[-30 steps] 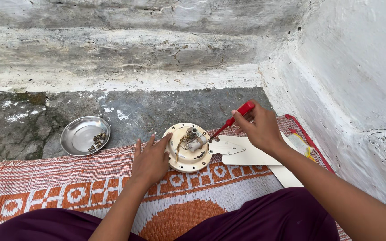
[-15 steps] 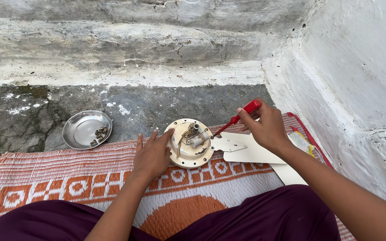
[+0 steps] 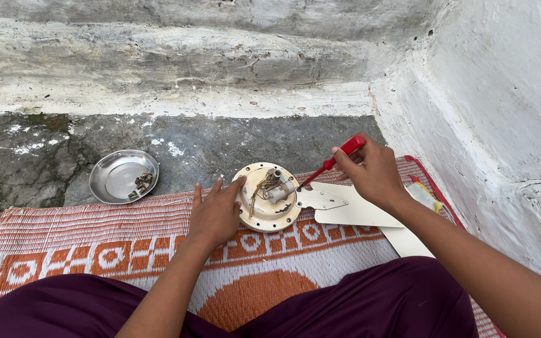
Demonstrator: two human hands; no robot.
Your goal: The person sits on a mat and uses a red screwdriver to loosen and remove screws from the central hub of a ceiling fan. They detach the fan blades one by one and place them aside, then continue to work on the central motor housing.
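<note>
Now, on the orange mat (image 3: 95, 250), keep your left hand (image 3: 215, 213) flat, fingers spread against the rim of the round fan motor (image 3: 268, 197), while your right hand (image 3: 374, 174) pinches the red screwdriver (image 3: 332, 162); hold its tip square at the blade bracket (image 3: 320, 199). Beyond, the steel dish (image 3: 123, 176) holds screws. Since the earlier frame, the screwdriver sits slightly lower.

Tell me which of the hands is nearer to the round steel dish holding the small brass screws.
Left. The left hand rests on the cream round fan motor housing, to the right of the round steel dish across bare mat. The right hand, gripping the red-handled screwdriver, is farther right, beyond the housing.
</note>
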